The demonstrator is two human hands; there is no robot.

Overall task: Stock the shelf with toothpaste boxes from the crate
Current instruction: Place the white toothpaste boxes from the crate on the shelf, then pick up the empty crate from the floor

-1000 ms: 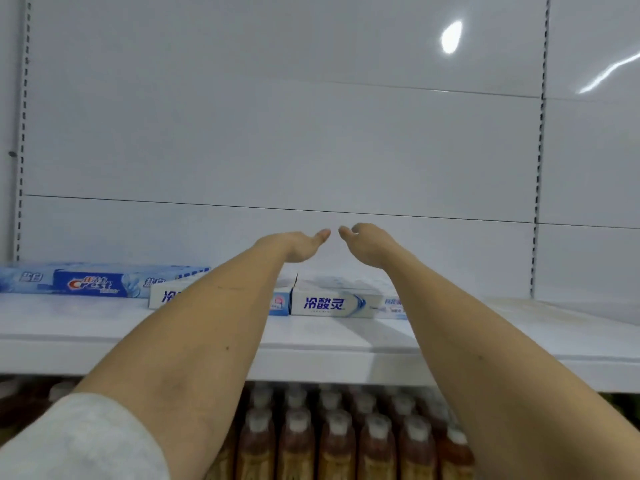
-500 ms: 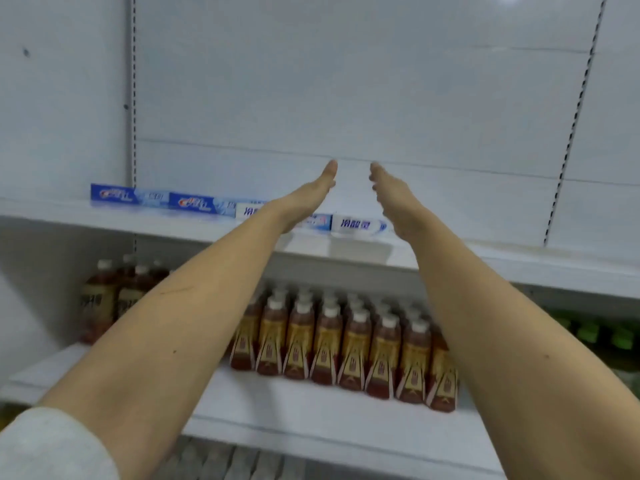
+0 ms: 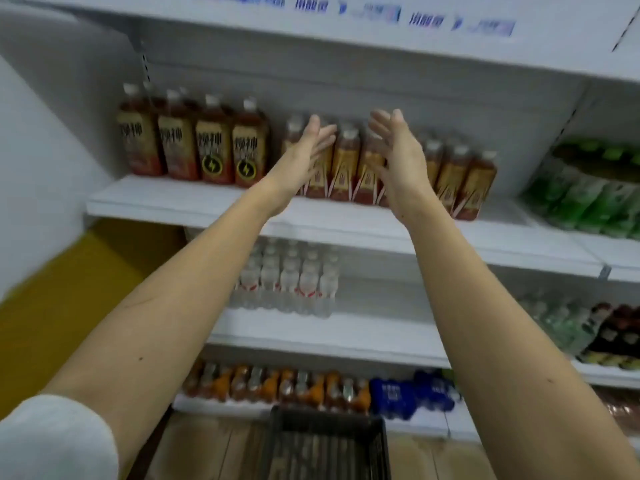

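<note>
Both arms stretched forward, empty. Left hand (image 3: 301, 161) and right hand (image 3: 398, 157) raised side by side, palms facing each other with a gap between, fingers straight and loosely spread, gripping nothing. Toothpaste boxes (image 3: 367, 13) lie in a row on the top shelf (image 3: 450, 46) at the upper edge of the view, blurred, well above the fingertips and not touched. Hands sit in front of brown drink bottles (image 3: 457, 174) on the next shelf down; taller brown bottles (image 3: 194, 147) to the left, green bottles (image 3: 588, 192) at right. Clear water bottles (image 3: 291, 278) on the shelf below, orange and blue packs lower still. Dark crate (image 3: 325, 445) on the floor at bottom centre, between the forearms, well below both hands; contents cannot be made out. White sleeve (image 3: 52, 438) on the left arm.
</note>
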